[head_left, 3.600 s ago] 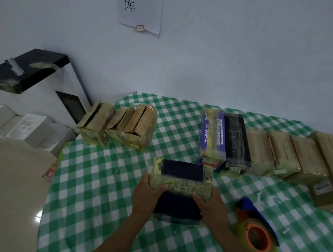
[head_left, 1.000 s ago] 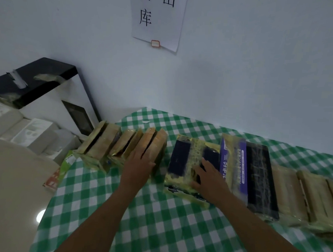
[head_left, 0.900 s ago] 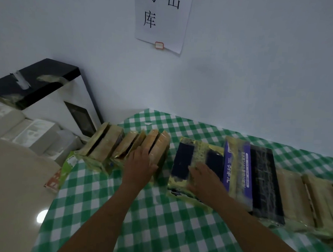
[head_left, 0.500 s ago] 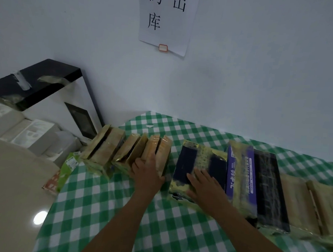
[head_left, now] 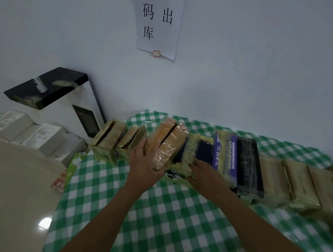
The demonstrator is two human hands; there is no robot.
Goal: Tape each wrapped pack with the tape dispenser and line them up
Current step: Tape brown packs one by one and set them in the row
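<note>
My left hand grips a tan wrapped pack, lifted and tilted off the green checked table. My right hand rests on the near end of the dark blue and yellow taped pack, which lies at the left end of the row. To its right stand a purple pack, a black pack and several tan taped packs. Two more tan packs lean at the table's far left. The tape dispenser is out of view.
A white wall with a paper notice runs behind the table. Left of the table stand a black-topped white machine and white foam boxes on the floor. A small printed carton lies by the table's left edge.
My left hand has taken hold of the rightmost tan pack of the left group and lifted it toward the row. My right hand slid to the blue pack's near end.
</note>
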